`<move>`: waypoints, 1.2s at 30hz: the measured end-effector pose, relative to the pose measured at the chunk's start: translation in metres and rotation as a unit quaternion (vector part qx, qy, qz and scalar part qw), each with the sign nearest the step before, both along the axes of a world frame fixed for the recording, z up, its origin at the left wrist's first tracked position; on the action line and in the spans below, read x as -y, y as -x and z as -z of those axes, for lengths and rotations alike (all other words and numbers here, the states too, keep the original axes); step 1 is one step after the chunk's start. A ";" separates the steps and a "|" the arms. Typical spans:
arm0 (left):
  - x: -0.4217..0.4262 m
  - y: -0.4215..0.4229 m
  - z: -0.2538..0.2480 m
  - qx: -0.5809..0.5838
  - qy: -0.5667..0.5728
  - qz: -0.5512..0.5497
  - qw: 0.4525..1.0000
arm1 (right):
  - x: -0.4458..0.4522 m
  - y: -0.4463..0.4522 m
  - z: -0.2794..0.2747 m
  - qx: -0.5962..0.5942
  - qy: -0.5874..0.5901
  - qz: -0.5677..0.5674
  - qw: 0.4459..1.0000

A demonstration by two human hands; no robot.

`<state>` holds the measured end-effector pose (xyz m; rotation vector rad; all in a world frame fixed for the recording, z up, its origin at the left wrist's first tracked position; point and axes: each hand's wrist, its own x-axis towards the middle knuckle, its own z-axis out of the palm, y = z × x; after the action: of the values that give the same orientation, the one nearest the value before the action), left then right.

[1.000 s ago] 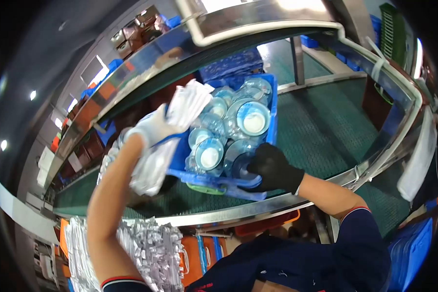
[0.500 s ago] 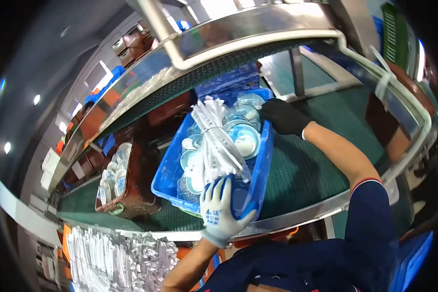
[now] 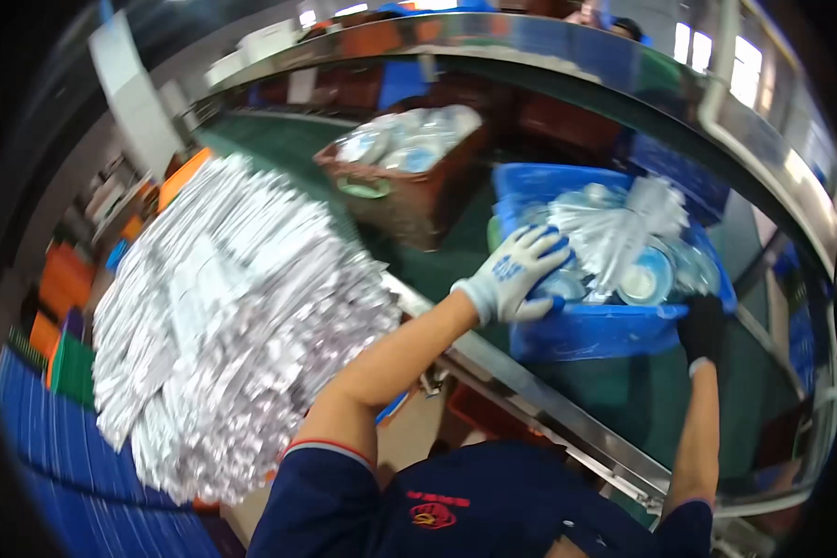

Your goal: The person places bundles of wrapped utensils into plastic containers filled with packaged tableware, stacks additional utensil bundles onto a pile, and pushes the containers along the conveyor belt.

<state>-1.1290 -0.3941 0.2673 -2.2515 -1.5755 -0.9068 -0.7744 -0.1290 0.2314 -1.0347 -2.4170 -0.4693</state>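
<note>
A blue plastic crate (image 3: 591, 333) stands on the green conveyor. Inside it are several clear packages with round blue-and-white items (image 3: 648, 277) and a fanned bundle of white-and-silver wrapped strips (image 3: 608, 225). My left hand (image 3: 513, 276), in a white glove with blue fingertips, rests over the crate's near-left corner, fingers stretched and thumb apart. At the near-right corner my right hand (image 3: 702, 330), in a black glove, grips the rim; its fingertips are partly hidden.
A large heap of silver-white wrapped strips (image 3: 237, 335) lies to the left. Behind it, a brown crate (image 3: 409, 200) of similar packages stands on the green belt (image 3: 288, 139). A metal rail (image 3: 539, 409) edges the belt, with a raised shelf (image 3: 493, 37) beyond.
My view has swung left, bringing the heap of strips into fuller sight. The crate appears turned, its bundle now toward the far right. Both hands stay at the crate.
</note>
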 end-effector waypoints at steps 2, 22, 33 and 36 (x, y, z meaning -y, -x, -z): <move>0.020 0.017 -0.007 -0.058 -0.003 -0.166 0.984 | 0.052 -0.007 -0.001 -0.028 0.022 -0.001 0.999; 0.393 0.260 -0.167 -0.074 0.451 -0.591 0.664 | 0.228 0.116 -0.015 -0.299 -0.002 -0.228 0.927; 0.418 0.348 -0.115 0.064 0.354 -0.463 0.810 | 0.165 0.283 -0.013 -0.115 0.040 -0.373 0.920; 0.390 0.320 -0.124 -0.132 0.424 -0.519 0.731 | 0.163 0.285 -0.009 -0.074 0.096 -0.316 0.941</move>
<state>-1.4485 -0.7838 0.3913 -1.1886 -2.8693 0.5272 -1.0596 -0.2920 0.2407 -0.2968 -2.5081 0.0673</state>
